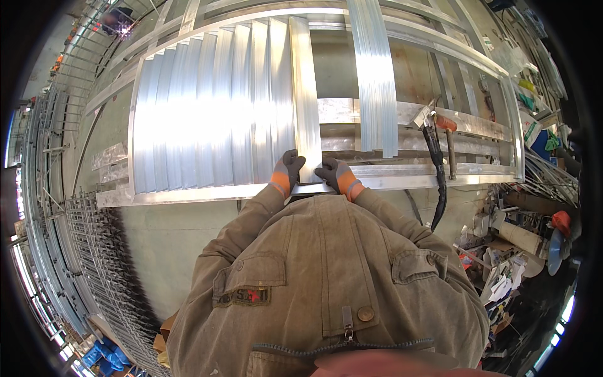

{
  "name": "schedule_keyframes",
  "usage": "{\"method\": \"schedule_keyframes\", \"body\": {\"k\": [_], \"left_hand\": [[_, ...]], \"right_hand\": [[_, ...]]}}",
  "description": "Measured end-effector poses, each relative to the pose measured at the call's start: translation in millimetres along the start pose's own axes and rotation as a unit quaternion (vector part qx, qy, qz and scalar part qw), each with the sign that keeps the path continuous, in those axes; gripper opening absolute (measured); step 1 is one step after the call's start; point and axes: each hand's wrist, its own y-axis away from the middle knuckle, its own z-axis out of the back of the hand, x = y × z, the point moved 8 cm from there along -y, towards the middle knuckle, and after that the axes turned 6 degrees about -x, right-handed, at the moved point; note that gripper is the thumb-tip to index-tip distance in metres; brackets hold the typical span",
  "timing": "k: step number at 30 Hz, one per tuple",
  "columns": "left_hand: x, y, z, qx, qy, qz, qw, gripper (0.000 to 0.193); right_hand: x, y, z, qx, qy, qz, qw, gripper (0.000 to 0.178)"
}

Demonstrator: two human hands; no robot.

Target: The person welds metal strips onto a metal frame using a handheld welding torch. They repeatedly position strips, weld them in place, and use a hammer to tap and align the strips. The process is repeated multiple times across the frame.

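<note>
My left hand (287, 172), in a grey and orange glove, pinches the left edge of a long metal slat (306, 94) near its close end. Against the right edge of the same slat, my right hand (340, 175) is closed in a matching glove. Just below the slat's end a small dark piece (308, 185) shows between my hands; its kind I cannot make out. Several overlapping slats (213, 119) fill the left part of a metal frame (226, 192). Farther right, a loose bundle of ribbed slats (374, 81) lies across the frame.
On the frame's right part lie a hammer (451, 151) and an orange-handled tool with a black cable (434, 163) hanging over the near edge. Metal racks and rods (103, 251) stand at the left. Mixed scrap (502, 270) is heaped at the right. Sparks (124, 29) glow far left.
</note>
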Motion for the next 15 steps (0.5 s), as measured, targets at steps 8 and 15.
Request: {"method": "schedule_keyframes", "body": {"k": [8,15], "left_hand": [[10,-6,1,-0.018,-0.014,-0.006,1.000,0.061],[10,-9,-1,-0.016,-0.020,-0.020,0.999,0.058]], "right_hand": [[-3,-1,0,0.002,-0.007,-0.003,1.000,0.054],[-6,-5,1,0.005,0.011,-0.005,1.000,0.049]]}}
